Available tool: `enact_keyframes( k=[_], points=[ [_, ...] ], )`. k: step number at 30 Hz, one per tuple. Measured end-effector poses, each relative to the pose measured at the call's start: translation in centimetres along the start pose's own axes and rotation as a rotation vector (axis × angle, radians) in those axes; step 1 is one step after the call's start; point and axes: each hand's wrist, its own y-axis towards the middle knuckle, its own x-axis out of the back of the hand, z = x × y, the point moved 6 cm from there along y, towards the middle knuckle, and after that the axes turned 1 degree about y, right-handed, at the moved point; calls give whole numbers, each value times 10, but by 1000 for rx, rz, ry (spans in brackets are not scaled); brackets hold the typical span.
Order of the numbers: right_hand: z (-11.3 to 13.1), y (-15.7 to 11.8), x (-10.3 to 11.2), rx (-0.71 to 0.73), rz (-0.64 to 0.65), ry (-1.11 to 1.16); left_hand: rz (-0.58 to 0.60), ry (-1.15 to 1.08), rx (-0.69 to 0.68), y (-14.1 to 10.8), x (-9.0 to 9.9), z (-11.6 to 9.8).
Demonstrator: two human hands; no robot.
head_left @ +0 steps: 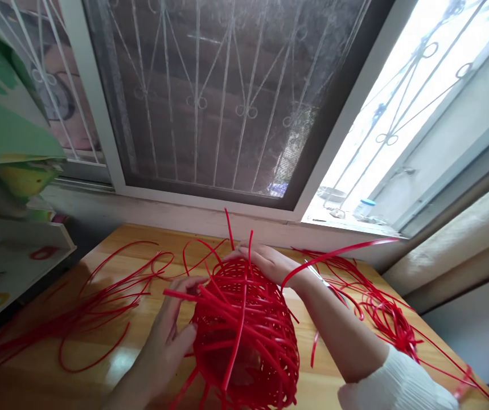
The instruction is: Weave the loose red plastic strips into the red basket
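A red basket (265,319) woven from plastic strips lies on the wooden table in front of me, its open end toward me. Loose strip ends stick out around it, and several strips cross over its upper side. My left hand (176,319) holds the basket's left side, thumb and fingers curved against the weave near a projecting strip end. Over the far end, my right hand (265,261) grips the basket with its fingers reaching across the top; its fingertips are partly hidden behind strips.
Loose red strips (107,302) spread over the table's left side. A tangled bundle of strips (393,324) lies on the right, near a partly hidden metallic object (315,267). Behind the wooden table (142,233) is a barred window (227,102). A white shelf (17,262) stands at left.
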Motion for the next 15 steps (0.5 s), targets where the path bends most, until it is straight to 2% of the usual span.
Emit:
enact_keyframes(
  k=[3, 5, 10, 15],
  points=[
    [-5, -2, -2, -47, 19, 98, 214, -85, -17, 11, -6, 3],
    [-13, -3, -5, -99, 28, 221, 304, -160, 8, 16, -10, 8],
    [-30, -7, -10, -187, 59, 512, 292, -231, -14, 21, -17, 11],
    [-23, -11, -9, -105, 71, 621, 341, -252, -28, 23, -18, 13]
  ],
)
